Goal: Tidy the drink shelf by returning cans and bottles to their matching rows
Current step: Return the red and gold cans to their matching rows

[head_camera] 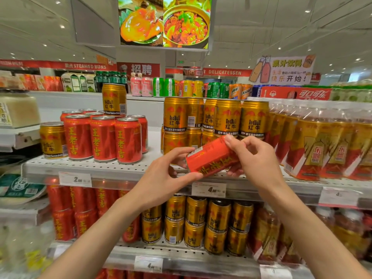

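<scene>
Head view: both hands hold one red can in front of the upper shelf, tilted, top end toward 2 o'clock. Left hand fingers curl around the can's lower end; right hand fingers pinch its upper end. Red can row stands at 10 o'clock. One gold can stands just beside that row's left end; another gold can sits on top of it. Gold can stack at 12 o'clock, behind the held can.
</scene>
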A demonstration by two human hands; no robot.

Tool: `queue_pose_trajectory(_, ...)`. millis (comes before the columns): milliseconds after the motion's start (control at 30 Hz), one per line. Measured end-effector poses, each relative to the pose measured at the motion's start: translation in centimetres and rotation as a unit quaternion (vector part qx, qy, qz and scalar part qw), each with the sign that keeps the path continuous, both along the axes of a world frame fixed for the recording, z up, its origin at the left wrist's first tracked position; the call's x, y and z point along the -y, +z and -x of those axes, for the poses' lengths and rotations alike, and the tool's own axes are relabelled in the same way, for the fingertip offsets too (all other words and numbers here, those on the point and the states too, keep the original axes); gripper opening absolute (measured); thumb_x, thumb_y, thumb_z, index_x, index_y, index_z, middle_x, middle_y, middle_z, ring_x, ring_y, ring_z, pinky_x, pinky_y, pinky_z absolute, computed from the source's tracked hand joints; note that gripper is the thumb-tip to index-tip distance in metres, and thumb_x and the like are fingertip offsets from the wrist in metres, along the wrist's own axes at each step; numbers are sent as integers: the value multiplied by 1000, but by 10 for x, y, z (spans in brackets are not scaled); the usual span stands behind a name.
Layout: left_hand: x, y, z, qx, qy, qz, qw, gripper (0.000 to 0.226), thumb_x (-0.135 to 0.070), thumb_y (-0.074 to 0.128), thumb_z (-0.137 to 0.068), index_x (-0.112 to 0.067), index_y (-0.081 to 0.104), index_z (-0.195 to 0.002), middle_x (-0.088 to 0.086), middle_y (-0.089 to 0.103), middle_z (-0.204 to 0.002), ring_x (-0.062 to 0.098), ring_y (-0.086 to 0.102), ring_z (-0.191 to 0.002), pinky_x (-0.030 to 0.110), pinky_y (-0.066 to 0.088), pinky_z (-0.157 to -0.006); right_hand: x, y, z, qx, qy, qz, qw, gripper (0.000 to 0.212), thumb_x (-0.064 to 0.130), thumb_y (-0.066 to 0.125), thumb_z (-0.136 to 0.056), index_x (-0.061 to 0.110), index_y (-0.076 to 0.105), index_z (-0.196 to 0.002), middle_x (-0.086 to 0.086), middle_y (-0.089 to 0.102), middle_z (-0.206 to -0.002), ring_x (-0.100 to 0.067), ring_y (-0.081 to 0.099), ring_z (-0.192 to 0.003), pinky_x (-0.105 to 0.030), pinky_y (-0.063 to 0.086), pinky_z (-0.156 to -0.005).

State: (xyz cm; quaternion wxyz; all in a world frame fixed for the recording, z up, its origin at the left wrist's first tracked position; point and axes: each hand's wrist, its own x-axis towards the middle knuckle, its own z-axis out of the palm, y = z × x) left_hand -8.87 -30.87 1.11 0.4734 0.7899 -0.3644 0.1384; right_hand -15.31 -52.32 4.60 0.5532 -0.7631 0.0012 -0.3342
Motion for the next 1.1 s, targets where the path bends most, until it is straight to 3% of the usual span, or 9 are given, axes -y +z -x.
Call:
queue_pose_trajectory(100,-2,2,1,-22,1,16,1000,56,-43,79,-84,-49,56,-134,-16,68,-119,3,64,-105,24,55,-86,0,-3,-3,-17,29,-52,998,50,44,66,-94,-5,56,-97,-19,70,-84,-27,70,-52,-25,54,-44)
queue_pose_trajectory(233,-19,4,-6,-23,0,15,1000,58,-43,79,-84,-45,56,-137,-8,67,-121,4,64,-106,22,56,-86,-15,-6,-8,-30,58,-82,994,48,44,64,-94,-3,58,-103,-17,72,-83,-28,70,-53,-25,57,-46)
queue_pose_trajectory(400,-55,5,-22,-25,-25,23,999,59,-46,79,-82,-44,58,-137,-6,70,-115,13,67,-98,34,59,-85,-50,-3,-15,-37,61,-77,995,47,45,63,-94,-1,60,-108,-9,73,-79,-27,70,-55,-24,57,-47)
queue_pose_trajectory(533,-97,6,-39,-7,-45,49,998,55,-36,83,-83,-37,62,-134,-12,69,-98,1,63,-79,25,56,-77,-98,1,-22,-30,46,-77,996,46,46,63,-94,4,59,-111,-11,71,-84,-26,68,-53,-24,56,-45)
queue_pose_trajectory(667,-153,11,-58,-16,-61,65,996,53,-28,84,-82,-33,65,-131,-5,70,-95,0,58,-71,15,48,-71,-160,6,-36,-8,28,-80,996,36,43,61,-96,12,57,-113,-10,69,-90,-24,62,-47,-27,50,-41)
queue_pose_trajectory(800,-207,12,-74,-35,-70,72,994,53,-26,83,-83,-35,64,-132,-7,69,-92,4,67,-75,13,49,-68,-215,6,-55,3,14,-58,998,28,40,59,-98,18,66,-113,4,68,-77,-21,57,-43,-26,46,-38)
queue_pose_trajectory(933,-250,9,-85,-37,-54,74,995,55,-32,81,-84,-40,60,-135,-3,72,-107,12,74,-91,19,56,-75,-257,7,-69,-5,41,-57,997,31,44,60,-97,17,68,-110,14,66,-63,-20,57,-44,-27,48,-41)
queue_pose_trajectory(1100,-285,11,-89,-19,-24,80,996,57,-35,80,-84,-41,59,-137,-7,71,-110,9,73,-95,23,59,-82,-290,12,-78,-23,97,-48,994,39,38,73,-87,16,66,-118,4,73,-82,-17,58,-51,-28,49,-44)
